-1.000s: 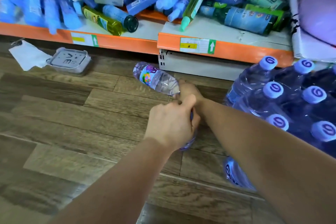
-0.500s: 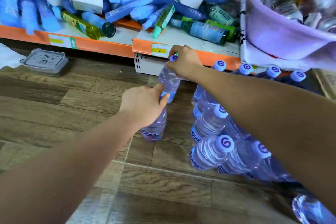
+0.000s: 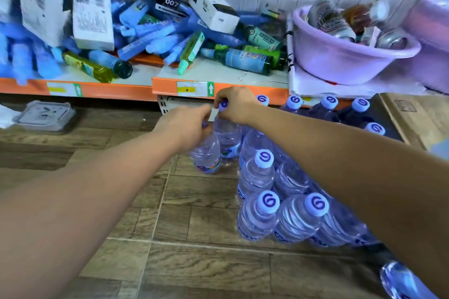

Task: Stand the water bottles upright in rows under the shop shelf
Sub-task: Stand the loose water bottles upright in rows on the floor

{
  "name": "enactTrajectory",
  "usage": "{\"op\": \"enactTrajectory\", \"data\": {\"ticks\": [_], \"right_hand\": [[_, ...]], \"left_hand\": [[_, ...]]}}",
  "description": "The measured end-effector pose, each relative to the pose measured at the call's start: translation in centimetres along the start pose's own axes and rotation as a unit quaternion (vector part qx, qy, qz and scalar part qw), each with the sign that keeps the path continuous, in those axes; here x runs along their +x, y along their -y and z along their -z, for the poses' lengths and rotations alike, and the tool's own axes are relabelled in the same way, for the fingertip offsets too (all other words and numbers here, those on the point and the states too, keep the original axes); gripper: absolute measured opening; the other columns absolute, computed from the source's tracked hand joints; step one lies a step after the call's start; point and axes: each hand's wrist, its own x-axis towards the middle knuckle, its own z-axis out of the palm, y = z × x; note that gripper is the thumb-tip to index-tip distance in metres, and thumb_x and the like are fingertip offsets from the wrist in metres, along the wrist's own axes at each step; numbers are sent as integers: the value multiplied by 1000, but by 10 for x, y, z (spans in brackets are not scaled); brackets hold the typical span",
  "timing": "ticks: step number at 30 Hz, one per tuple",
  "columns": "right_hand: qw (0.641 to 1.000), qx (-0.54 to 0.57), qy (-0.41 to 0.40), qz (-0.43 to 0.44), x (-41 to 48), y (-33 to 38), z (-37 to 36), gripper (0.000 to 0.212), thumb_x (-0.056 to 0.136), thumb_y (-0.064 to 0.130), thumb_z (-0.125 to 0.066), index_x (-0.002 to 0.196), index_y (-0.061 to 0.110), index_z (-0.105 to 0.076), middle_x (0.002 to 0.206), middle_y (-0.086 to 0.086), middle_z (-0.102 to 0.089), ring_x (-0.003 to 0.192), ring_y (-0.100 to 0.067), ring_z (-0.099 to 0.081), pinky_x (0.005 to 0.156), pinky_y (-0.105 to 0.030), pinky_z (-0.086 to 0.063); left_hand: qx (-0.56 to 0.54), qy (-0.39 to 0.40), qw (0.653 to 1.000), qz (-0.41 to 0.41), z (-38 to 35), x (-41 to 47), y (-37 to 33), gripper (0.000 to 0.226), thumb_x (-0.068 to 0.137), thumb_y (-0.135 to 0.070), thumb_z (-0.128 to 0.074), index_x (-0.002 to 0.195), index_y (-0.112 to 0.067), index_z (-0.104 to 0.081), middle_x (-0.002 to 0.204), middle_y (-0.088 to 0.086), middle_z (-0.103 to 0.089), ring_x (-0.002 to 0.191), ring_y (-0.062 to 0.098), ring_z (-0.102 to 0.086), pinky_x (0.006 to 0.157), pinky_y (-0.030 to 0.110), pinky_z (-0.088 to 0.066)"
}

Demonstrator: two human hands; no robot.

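Two water bottles going down together at the left end of the standing block, as judged from the pose. Gripping left bottle point(image 3: 206, 153) by the neck with left hand point(image 3: 187, 126), fingers curled tight over the top, cap hidden underneath. Pinching cap of right bottle point(image 3: 227, 139) with right hand point(image 3: 237, 107), fingertips closed round it from above.

Top grips probably for a plumb hang and a flat landing, plus clearance from neighbours. Both upright or near it, side by side and touching, just in front of the orange shelf edge point(image 3: 116, 91). Bases at or just off the floor point(image 3: 194, 262); cannot tell which.

Right bottle snug against the standing bottles point(image 3: 257, 175) to the right. Likely extending the existing rows leftward and keeping columns in line. Far row point(image 3: 329, 104) tucked under the shelf lip, only caps clear below the orange strip, hence the long low reach with both arms.

Left to do: lying bottle point(image 3: 403, 281) flat at the near right corner, partly out of view.

Not part of the job:
- Grey lidded tub point(image 3: 45, 115) on the floor at far left, well apart.
- Blue tubes and boxes point(image 3: 145, 31) piled loose on the shelf.
- Lilac basin point(image 3: 340, 63) of cans at far right.

Risk: nudging neighbours on release. Suggest letting go straight up.
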Motion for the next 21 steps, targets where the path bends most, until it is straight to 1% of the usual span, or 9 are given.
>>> {"op": "enactTrajectory", "data": {"ticks": [3, 7, 10, 12, 13, 16, 18, 19, 21], "right_hand": [[1000, -8, 5, -16, 3, 2, 5, 36, 85, 13, -58, 121, 14, -59, 126, -8, -61, 113, -26, -57, 84, -25, -44], [999, -40, -4, -36, 9, -1, 0, 41, 87, 18, -55, 127, 21, -54, 124, -17, -57, 113, -32, -55, 78, -27, -42], [997, -31, -4, -71, 17, 3, -8, 34, 90, 17, -51, 124, 14, -53, 117, -22, -55, 116, -31, -50, 91, -30, -45], [996, -11, 16, -86, 20, 5, -4, 36, 89, 12, -54, 124, 6, -51, 108, -20, -55, 110, -30, -52, 97, -33, -48], [996, -3, 25, -87, 21, 6, -2, 38, 87, 11, -56, 124, 4, -52, 113, -20, -56, 111, -30, -55, 97, -33, -49], [997, -34, 7, -68, 20, 11, 0, 39, 86, 11, -55, 125, 6, -55, 128, -16, -55, 115, -30, -56, 91, -31, -48], [997, -39, -11, -59, 20, 9, -4, 37, 85, 10, -55, 122, 9, -56, 124, -18, -54, 104, -32, -57, 80, -28, -46], [998, -44, -16, -53, 20, 7, -6, 36, 85, 10, -54, 120, 12, -56, 121, -19, -54, 100, -33, -57, 76, -27, -44], [997, -60, -16, -43, 19, 3, -4, 34, 85, 11, -56, 118, 17, -59, 118, -19, -57, 103, -33, -57, 75, -26, -42]], "left_hand": [[-26, -7, 1000, 14, 1, 6, -5, 30, 90, -40, -52, 101, -12, -52, 105, 18, -64, 100, 36, -58, 70, 34, -37], [-30, -6, 1000, -6, 0, 6, -9, 29, 90, -38, -54, 103, -11, -55, 105, 17, -65, 101, 35, -59, 73, 35, -43], [-14, -10, 1000, -14, -4, 2, -9, 33, 91, -39, -53, 109, -12, -53, 108, 18, -62, 102, 36, -57, 78, 37, -43], [-23, 28, 999, -16, -4, 1, -8, 40, 88, -41, -58, 115, -13, -50, 105, 17, -56, 101, 37, -57, 81, 37, -43], [-31, 60, 998, -17, -4, 0, -7, 43, 85, -40, -63, 116, -13, -49, 102, 15, -51, 100, 37, -56, 84, 37, -44], [-31, 115, 992, -32, -2, 0, -4, 45, 77, -19, -72, 115, -12, -50, 101, 12, -41, 95, 38, -58, 87, 41, -49], [-39, 108, 992, -46, 2, 1, -3, 34, 79, -3, -60, 111, -10, -52, 104, 14, -44, 95, 37, -58, 84, 38, -49], [-41, 102, 993, -49, 3, 2, -2, 32, 79, 0, -54, 110, -10, -53, 104, 16, -47, 96, 36, -57, 83, 37, -49], [-34, 87, 995, -45, 3, 3, -1, 30, 81, -3, -55, 111, -8, -55, 110, 16, -53, 101, 34, -56, 84, 36, -46]]}}
